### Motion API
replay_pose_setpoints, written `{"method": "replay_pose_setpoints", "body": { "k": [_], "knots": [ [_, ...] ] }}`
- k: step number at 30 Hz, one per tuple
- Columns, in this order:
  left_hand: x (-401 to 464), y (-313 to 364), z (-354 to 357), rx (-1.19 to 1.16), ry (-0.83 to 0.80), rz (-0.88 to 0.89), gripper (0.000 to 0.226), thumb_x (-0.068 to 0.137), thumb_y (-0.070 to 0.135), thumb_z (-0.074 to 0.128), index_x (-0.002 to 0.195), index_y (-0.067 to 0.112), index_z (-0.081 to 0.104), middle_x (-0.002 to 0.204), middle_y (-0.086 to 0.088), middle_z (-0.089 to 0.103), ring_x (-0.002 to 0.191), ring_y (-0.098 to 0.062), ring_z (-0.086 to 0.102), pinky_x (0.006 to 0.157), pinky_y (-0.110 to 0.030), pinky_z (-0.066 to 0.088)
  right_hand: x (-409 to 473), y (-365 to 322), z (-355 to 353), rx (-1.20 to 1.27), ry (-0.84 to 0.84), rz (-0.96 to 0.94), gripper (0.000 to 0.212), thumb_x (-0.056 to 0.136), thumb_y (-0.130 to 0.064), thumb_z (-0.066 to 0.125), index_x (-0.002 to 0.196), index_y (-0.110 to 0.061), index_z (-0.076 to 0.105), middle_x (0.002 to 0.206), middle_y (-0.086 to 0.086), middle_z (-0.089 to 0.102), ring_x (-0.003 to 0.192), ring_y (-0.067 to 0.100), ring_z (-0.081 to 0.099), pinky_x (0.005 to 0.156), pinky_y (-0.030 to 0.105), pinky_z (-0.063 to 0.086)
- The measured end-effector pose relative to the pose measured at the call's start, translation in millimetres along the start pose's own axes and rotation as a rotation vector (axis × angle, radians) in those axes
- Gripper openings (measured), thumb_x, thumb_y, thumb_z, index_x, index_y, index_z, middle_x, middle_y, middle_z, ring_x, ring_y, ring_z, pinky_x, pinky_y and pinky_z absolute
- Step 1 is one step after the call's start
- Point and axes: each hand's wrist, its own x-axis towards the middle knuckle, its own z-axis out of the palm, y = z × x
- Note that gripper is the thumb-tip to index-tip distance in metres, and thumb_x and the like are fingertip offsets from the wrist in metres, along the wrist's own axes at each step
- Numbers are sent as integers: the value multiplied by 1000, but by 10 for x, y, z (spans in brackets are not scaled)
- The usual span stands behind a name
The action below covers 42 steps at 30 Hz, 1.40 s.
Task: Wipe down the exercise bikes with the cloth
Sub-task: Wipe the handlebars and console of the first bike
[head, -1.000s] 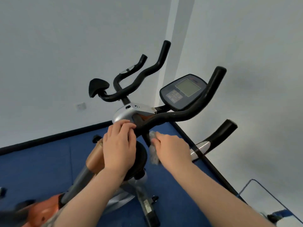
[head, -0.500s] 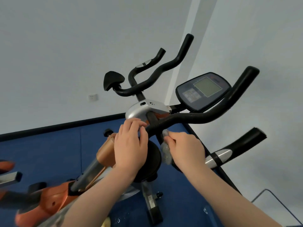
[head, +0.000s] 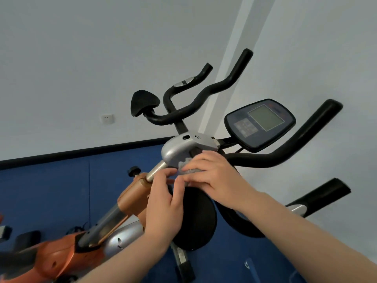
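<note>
Both hands have shifted off the black handlebar junction toward the silver housing (head: 179, 152) at the head of the exercise bike (head: 130, 203), and the cloth now sits higher, bunched against that housing's lower edge. Right hand (head: 214, 176) lies over the grey cloth (head: 188, 167), its fingers pressing and loosely pinching the wad, so this grip is closed on the cloth. Left hand (head: 165, 201) comes up from below, its fingertips meeting the cloth's lower left edge beside the chrome post (head: 157, 170); whether it pinches the fabric or only touches it I cannot tell. The cloth lies directly under the right hand's fingers, with the chrome post running down and left from it toward the orange frame, its long axis slanting away along the left forearm's line. The right hand is the nearer to the housing, the left the nearer to the post, so a wipe down the post would probably follow that slant. Console (head: 260, 124) and handlebars (head: 285, 152) stand just above right.
</note>
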Motion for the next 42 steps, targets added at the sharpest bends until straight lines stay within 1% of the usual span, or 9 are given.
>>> {"method": "replay_pose_setpoints", "body": {
  "k": [6, 13, 18, 23, 28, 31, 34, 38, 42],
  "knots": [
    [7, 1, -36, 12, -98, -17, 27, 85, 60, 36, 97, 46, 55, 93, 25, 62, 90, 8, 58, 70, -16, 40, -183, 399, -336, -93, 39, 4, 20, 85, -12, 67, 104, -16, 75, 107, -2, 72, 90, 24, 60, 77, 38, 53],
    [39, -4, -67, 40, -144, -5, 28, 86, 60, 35, 98, 45, 55, 94, 24, 63, 91, 5, 59, 73, -18, 42, -123, 264, -230, -35, -3, -44, 26, 84, -2, 66, 106, -14, 74, 108, 0, 72, 92, 25, 60, 82, 36, 52],
    [61, 19, -59, 76, -126, 23, 30, 84, 58, 33, 97, 44, 56, 96, 29, 61, 95, 9, 56, 75, -22, 41, -315, 459, -487, -129, 101, 112, 20, 84, -7, 67, 102, -11, 75, 105, 1, 73, 87, 28, 60, 76, 40, 53],
    [114, 93, -92, 155, -176, 129, 20, 90, 46, 39, 99, 46, 56, 99, 27, 61, 97, 8, 56, 80, -24, 45, -185, 173, -186, -68, 135, 159, 23, 86, -7, 63, 106, -11, 73, 108, 1, 72, 89, 26, 58, 83, 30, 48],
    [368, 394, -73, 305, -398, 291, 18, 87, 45, 43, 100, 44, 56, 101, 28, 57, 102, 14, 49, 82, -2, 34, -581, 392, -470, -222, 311, 294, 22, 83, -5, 68, 102, -12, 75, 106, 1, 73, 85, 20, 55, 74, 34, 50],
    [534, 539, 69, 281, -459, 242, 16, 89, 38, 49, 101, 39, 60, 95, 23, 61, 93, 8, 56, 80, -13, 43, -421, 170, -218, -201, 467, 496, 23, 80, -1, 70, 100, -12, 75, 99, 0, 73, 84, 23, 55, 76, 31, 50],
    [643, 649, 224, 230, -446, 200, 15, 90, 32, 51, 100, 36, 62, 89, 16, 65, 83, 2, 60, 77, -26, 50, -357, 63, -51, -198, 467, 513, 28, 80, 2, 69, 106, -10, 73, 103, 1, 72, 86, 24, 55, 76, 32, 50],
    [746, 727, 473, 222, -505, 220, 15, 90, 32, 51, 98, 37, 61, 87, 15, 64, 81, 1, 60, 74, -26, 49, -624, 258, -296, -321, 397, 563, 36, 75, 5, 73, 103, -17, 74, 101, -5, 71, 79, 22, 53, 67, 28, 51],
    [796, 766, 749, 198, -549, 245, 14, 90, 31, 49, 97, 36, 60, 84, 14, 63, 77, 0, 58, 68, -25, 44, -795, 391, -576, -413, 507, 739, 30, 69, 7, 76, 88, -16, 77, 90, -5, 74, 74, 24, 53, 62, 24, 47]
  ]
}}
